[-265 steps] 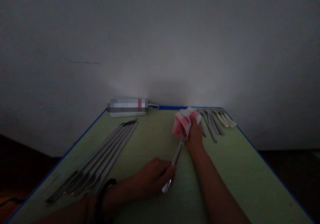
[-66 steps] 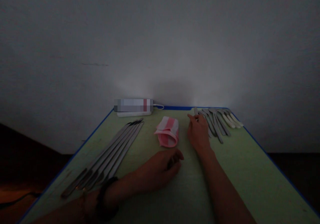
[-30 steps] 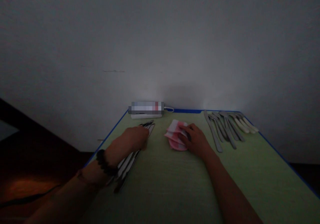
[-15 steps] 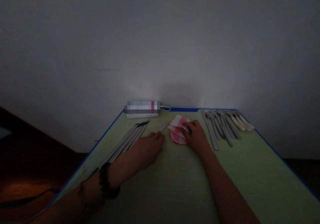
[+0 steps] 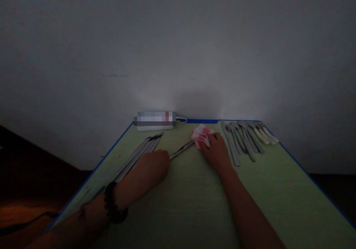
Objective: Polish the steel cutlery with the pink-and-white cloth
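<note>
My left hand [image 5: 154, 166], with a dark beaded bracelet at its wrist, is closed around the near end of a metal table knife [image 5: 181, 151]. The knife points away to the right, and its far end meets a pink-and-white checked cloth [image 5: 200, 134]. Fingers of my right hand [image 5: 215, 150] are closed on that cloth, bunching it. Whether the cloth wraps the knife's tip or only touches it, I cannot tell. Several similar long metal knives [image 5: 139, 153] lie side by side left of my left hand, partly hidden by my forearm.
Right of my right hand lie a single knife [image 5: 231, 147], several metal spoons and forks [image 5: 244, 137], and cutlery with cream handles [image 5: 265, 134]. A white box-shaped device [image 5: 155, 127] with a cable stands at the back left. The green table [image 5: 194, 204] has a blue edge and meets a wall.
My left hand has drawn back to the left with the knife, showing more of its length. The cloth is now more bunched, at the knife's far end.
</note>
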`<state>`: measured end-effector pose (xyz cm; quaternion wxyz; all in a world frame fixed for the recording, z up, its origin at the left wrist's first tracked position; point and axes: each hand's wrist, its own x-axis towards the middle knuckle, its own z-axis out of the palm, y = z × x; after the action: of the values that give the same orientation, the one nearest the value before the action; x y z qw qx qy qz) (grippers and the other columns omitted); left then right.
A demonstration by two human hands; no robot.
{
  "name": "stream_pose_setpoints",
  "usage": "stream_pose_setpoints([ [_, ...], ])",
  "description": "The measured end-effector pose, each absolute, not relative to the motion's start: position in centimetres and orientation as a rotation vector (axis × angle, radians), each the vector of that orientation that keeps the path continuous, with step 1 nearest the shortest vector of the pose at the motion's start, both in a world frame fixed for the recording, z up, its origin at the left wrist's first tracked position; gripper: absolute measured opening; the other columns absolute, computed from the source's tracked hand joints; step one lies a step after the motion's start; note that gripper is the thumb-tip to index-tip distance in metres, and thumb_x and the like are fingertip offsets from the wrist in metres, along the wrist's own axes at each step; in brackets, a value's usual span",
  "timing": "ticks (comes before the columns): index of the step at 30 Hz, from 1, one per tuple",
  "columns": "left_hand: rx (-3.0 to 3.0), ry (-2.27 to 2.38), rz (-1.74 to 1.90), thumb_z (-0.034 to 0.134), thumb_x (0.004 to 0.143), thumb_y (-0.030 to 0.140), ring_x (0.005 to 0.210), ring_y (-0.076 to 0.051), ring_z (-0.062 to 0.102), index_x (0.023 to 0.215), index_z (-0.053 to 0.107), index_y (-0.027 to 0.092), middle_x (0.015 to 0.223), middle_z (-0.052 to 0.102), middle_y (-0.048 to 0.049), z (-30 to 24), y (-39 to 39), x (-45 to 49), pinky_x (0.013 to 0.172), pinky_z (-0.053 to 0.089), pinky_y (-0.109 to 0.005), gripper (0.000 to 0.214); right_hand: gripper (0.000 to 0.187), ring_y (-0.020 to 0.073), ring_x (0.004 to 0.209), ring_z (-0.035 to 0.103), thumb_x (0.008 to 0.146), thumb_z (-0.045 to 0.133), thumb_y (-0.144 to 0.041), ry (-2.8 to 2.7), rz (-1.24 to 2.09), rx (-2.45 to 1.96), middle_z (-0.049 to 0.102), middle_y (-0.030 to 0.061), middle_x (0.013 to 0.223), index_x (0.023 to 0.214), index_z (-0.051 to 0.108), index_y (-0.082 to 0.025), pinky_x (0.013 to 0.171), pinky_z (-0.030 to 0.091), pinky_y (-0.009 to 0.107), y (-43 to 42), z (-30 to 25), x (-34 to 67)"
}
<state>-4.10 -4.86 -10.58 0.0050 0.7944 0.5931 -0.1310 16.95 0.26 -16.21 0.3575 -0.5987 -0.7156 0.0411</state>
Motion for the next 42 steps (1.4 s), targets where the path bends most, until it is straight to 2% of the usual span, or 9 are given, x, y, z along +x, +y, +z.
stream_pose_setpoints([
  [6, 2.482, 1.786, -0.376, 0.03, 0.081, 0.01, 0.075, -0.032, 0.066, 0.096, 0.057, 0.007, 0.086, 0.067, -0.0208, -10.3, -5.1, -3.9, 0.059, 0.049, -0.039, 0.031, 0.029, 0.0191, 0.071, 0.055, 0.083, 0.04, -0.034, -1.611, 0.167, -1.594, 0.063, 0.0095, 0.082, 0.085, 0.063, -0.016, 0.065, 0.039, 0.03, 0.6, -15.8, 17.6],
  [9, 2.494, 1.686, -0.331, 0.033, 0.083, 0.014, 0.073, -0.027, 0.065, 0.103, 0.051, 0.01, 0.086, 0.067, -0.0171, -9.4, -5.6, -3.5, 0.057, 0.047, -0.033, 0.027, 0.031, 0.0176, 0.065, 0.055, 0.083, 0.038, -0.035, -1.475, 0.194, -1.596, 0.064, 0.007, 0.075, 0.082, 0.064, -0.017, 0.061, 0.037, 0.028, 0.6, -15.8, 17.8],
  [12, 2.311, 1.462, -0.011, 0.033, 0.087, 0.024, 0.056, -0.017, 0.059, 0.089, 0.049, 0.016, 0.067, 0.061, -0.0052, -8.8, -6.4, -2.1, 0.053, 0.043, -0.026, 0.019, 0.034, 0.0176, 0.064, 0.055, 0.084, 0.037, -0.038, -1.379, 0.221, -1.587, 0.064, 0.0072, 0.072, 0.08, 0.063, -0.017, 0.059, 0.036, 0.028, 0.7, -15.7, 18.1],
  [16, 1.535, 1.185, 0.502, 0.028, 0.089, 0.037, 0.036, -0.009, 0.041, 0.075, 0.041, 0.02, 0.05, 0.044, 0.0065, -10.0, -7.1, 0.6, 0.038, 0.034, -0.02, 0.025, 0.031, 0.0178, 0.064, 0.056, 0.083, 0.038, -0.036, -1.267, 0.283, -1.564, 0.064, 0.0074, 0.072, 0.082, 0.061, -0.016, 0.058, 0.037, 0.028, 0.7, -15.6, 18.4],
  [24, 0.881, 1.035, 1.035, 0.04, 0.086, 0.036, 0.031, -0.007, 0.034, 0.083, 0.043, 0.02, 0.043, 0.04, 0.0104, -13.8, -6.8, 1.9, 0.032, 0.033, -0.017, 0.016, 0.024, 0.0169, 0.069, 0.055, 0.073, 0.046, -0.023, -1.416, 0.427, -1.43, 0.062, 0.0059, 0.081, 0.095, 0.054, -0.017, 0.064, 0.042, 0.028, 0.7, -15.8, 18.1],
  [29, 0.91, 1.005, 1.085, 0.04, 0.087, 0.037, 0.031, -0.006, 0.032, 0.085, 0.044, 0.021, 0.044, 0.042, 0.0099, -13.8, -7.0, 1.7, 0.029, 0.031, -0.015, 0.017, 0.02, 0.0176, 0.08, 0.055, 0.077, 0.044, -0.025, -1.58, 0.387, -1.318, 0.061, 0.008, 0.088, 0.089, 0.058, -0.017, 0.073, 0.042, 0.029, 0.7, -15.6, 17.8],
  [34, 0.932, 1.013, 1.087, 0.04, 0.087, 0.038, 0.031, -0.006, 0.032, 0.084, 0.044, 0.021, 0.044, 0.041, 0.0098, -14.2, -7.0, 1.7, 0.028, 0.031, -0.015, 0.018, 0.023, 0.0158, 0.071, 0.055, 0.081, 0.043, -0.032, -1.51, 0.487, -1.295, 0.061, 0.0063, 0.081, 0.087, 0.058, -0.016, 0.065, 0.041, 0.027, 0.6, -15.5, 17.9],
  [38, 0.996, 0.988, 1.027, 0.042, 0.085, 0.031, 0.033, -0.008, 0.037, 0.091, 0.044, 0.021, 0.049, 0.045, 0.0085, -14.3, -6.9, 1.5, 0.028, 0.033, -0.016, 0.012, 0.02, 0.0167, 0.072, 0.054, 0.072, 0.052, -0.029, -1.223, 0.606, -1.319, 0.062, 0.0048, 0.08, 0.087, 0.057, -0.016, 0.066, 0.041, 0.028, 0.6, -15.4, 18.5],
  [42, 1.004, 0.927, 0.943, 0.041, 0.083, 0.028, 0.037, -0.009, 0.041, 0.107, 0.042, 0.021, 0.052, 0.045, 0.0082, -13.7, -6.9, 1.4, 0.03, 0.037, -0.018, 0.025, 0.008, 0.0156, 0.068, 0.053, 0.065, 0.051, -0.021, -0.849, 0.976, -1.094, 0.059, 0.0009, 0.07, 0.071, 0.056, -0.018, 0.063, 0.043, 0.027, 0.6, -15.4, 18.1],
])
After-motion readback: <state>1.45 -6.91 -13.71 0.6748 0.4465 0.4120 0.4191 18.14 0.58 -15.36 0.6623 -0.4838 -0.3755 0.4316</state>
